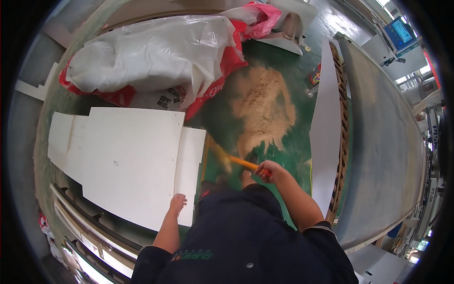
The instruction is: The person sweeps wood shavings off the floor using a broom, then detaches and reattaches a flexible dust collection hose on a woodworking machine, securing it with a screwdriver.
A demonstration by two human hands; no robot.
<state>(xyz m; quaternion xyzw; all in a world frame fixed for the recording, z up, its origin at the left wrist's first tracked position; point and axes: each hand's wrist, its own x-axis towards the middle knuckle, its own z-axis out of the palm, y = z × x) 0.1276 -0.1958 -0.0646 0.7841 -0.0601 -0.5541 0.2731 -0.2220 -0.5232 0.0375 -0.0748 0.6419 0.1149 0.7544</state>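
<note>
My right hand (267, 172) is closed around the orange handle of a brush (241, 162), close to its red end. The brush head points left, and its pale bristles are smeared by motion beside the edge of the white panels. A heap of tan sawdust (265, 102) is spread over the green floor (283, 165) ahead of the brush. On my left, flat white panels (132, 156) lie stacked. My left hand (178, 203) is over the stack's near right part, fingers loosely bent and holding nothing; whether it touches the panel, I cannot tell.
A large bulging white and red plastic sack (151, 57) lies beyond the panels, with a pink bag (262, 19) behind it. To the right, a white sheet (325, 132) stands along a long grey table (383, 142). A screen (401, 32) is at the far right.
</note>
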